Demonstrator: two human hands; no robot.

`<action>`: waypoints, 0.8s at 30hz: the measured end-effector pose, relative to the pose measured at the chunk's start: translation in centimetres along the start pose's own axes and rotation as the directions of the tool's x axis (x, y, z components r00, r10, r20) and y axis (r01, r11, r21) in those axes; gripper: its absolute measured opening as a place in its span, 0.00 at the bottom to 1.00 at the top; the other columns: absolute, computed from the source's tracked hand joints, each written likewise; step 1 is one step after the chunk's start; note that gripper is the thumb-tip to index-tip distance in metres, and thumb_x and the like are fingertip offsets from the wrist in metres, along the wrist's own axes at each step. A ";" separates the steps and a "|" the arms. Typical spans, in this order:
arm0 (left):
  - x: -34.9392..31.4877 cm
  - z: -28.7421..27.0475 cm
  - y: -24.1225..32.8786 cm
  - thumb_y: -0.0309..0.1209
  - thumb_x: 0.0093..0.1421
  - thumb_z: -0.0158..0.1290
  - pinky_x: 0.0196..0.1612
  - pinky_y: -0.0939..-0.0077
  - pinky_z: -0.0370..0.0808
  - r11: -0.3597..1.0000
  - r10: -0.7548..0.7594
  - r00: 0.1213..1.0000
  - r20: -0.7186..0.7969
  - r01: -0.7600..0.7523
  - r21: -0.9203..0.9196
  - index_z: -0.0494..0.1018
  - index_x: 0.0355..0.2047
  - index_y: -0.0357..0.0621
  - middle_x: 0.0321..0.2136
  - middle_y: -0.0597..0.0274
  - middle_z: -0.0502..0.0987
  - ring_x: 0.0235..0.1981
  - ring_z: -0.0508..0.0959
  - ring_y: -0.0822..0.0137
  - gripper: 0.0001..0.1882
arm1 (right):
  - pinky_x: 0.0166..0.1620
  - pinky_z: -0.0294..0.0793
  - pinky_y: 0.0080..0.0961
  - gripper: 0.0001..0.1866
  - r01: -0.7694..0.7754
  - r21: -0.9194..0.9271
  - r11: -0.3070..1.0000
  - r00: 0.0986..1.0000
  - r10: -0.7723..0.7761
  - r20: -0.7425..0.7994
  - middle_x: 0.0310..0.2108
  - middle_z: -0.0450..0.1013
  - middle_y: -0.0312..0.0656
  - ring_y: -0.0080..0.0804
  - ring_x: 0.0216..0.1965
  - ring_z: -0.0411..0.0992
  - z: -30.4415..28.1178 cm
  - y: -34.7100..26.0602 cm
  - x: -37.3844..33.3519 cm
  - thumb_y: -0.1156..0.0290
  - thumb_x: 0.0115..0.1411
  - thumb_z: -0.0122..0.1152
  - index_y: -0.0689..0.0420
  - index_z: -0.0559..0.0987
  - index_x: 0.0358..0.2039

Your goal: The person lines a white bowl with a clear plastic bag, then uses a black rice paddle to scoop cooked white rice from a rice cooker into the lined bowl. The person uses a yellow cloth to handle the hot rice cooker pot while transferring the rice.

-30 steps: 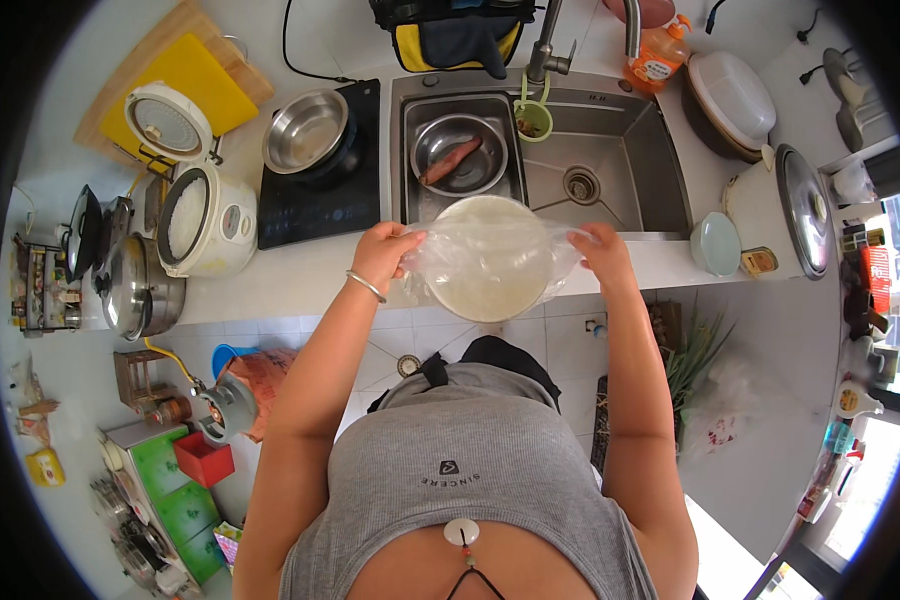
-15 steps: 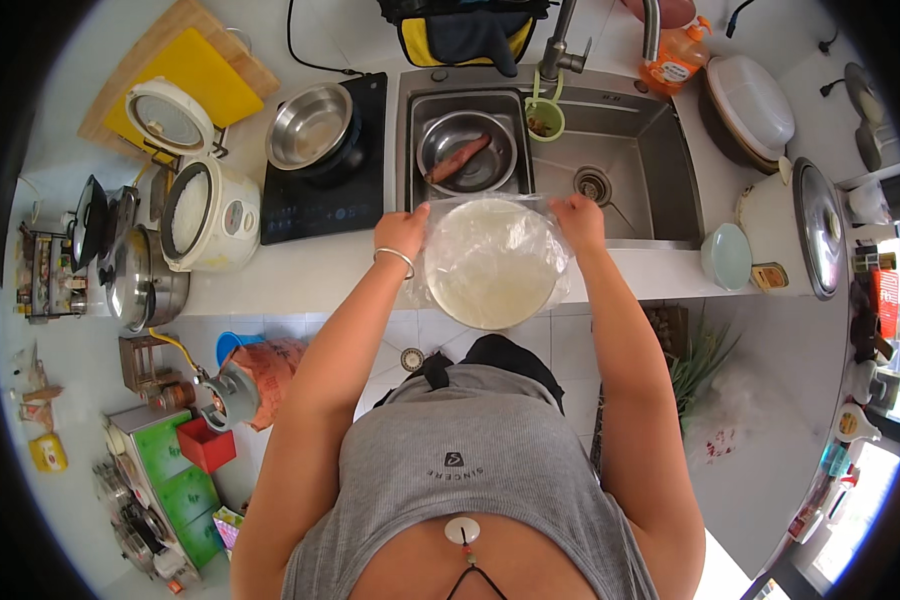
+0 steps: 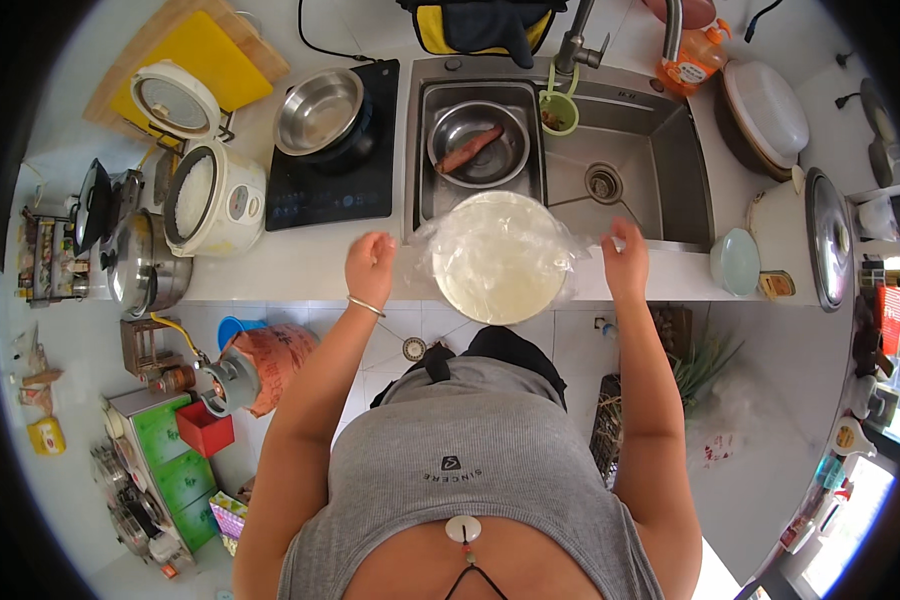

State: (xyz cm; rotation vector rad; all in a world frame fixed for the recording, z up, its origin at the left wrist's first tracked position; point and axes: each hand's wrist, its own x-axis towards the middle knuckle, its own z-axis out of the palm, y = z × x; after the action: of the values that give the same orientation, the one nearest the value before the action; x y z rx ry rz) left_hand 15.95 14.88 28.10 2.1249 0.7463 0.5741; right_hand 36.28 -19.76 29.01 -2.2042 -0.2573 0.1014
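Observation:
A round bowl (image 3: 500, 270) with pale white contents sits at the counter's front edge, just before the sink. Clear plastic wrap (image 3: 555, 245) is draped over it, loose and crinkled, sticking out past the rim on both sides. To the left of the bowl, my left hand (image 3: 372, 265) is in the air with loosely bent fingers and nothing visible in it. On the other side, my right hand (image 3: 625, 258) is raised with thumb and fingers apart, off the wrap. Beyond the bowl, a metal basin (image 3: 515, 170) in the left sink compartment holds a reddish-brown, long root (image 3: 468, 150).
Left of the sink a metal pan (image 3: 318, 110) rests on a black cooktop (image 3: 360, 190), beside an open rice cooker (image 3: 235, 205). A green strainer (image 3: 560, 112) hangs by the tap. A pale blue bowl (image 3: 735, 262) and a large lidded pot (image 3: 825, 240) stand at right.
Both hands have let go of the plastic wrap and moved outward, left and right of the bowl. The wrap now lies loose over the bowl.

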 end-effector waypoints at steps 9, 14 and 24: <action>2.0 -1.1 8.3 0.26 0.45 0.58 0.43 0.63 0.68 0.795 0.542 0.730 0.416 -0.605 0.026 0.78 0.28 0.46 0.26 0.63 0.74 0.36 0.73 0.57 0.08 | 0.52 0.64 0.40 0.11 0.603 -0.096 0.792 0.792 -0.579 0.192 0.31 0.73 0.39 0.40 0.40 0.69 -0.9 -8.7 -2.9 0.74 0.45 0.66 0.54 0.80 0.32; -2.9 -2.5 6.3 0.23 0.41 0.58 0.42 0.63 0.68 0.649 0.724 0.589 0.359 -0.758 -0.066 0.77 0.23 0.49 0.24 0.66 0.72 0.34 0.72 0.60 0.07 | 0.51 0.65 0.43 0.08 0.735 -0.085 0.673 0.671 -0.704 0.234 0.30 0.71 0.35 0.36 0.38 0.70 -2.1 -7.5 -8.0 0.76 0.41 0.66 0.52 0.78 0.25; -6.6 0.2 1.2 0.24 0.48 0.54 0.41 0.66 0.71 0.837 0.514 0.743 0.428 -0.544 -0.060 0.78 0.32 0.48 0.35 0.63 0.77 0.38 0.76 0.61 0.10 | 0.51 0.68 0.34 0.11 0.448 0.047 0.893 0.878 -0.450 0.162 0.35 0.73 0.34 0.30 0.40 0.71 1.3 -0.6 -11.5 0.81 0.48 0.59 0.54 0.79 0.33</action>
State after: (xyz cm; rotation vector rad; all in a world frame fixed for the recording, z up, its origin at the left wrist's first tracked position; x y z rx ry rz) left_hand 11.69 9.75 27.97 2.4169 -0.1102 0.3393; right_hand 24.78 -20.94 28.44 -2.0721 -0.8566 0.0310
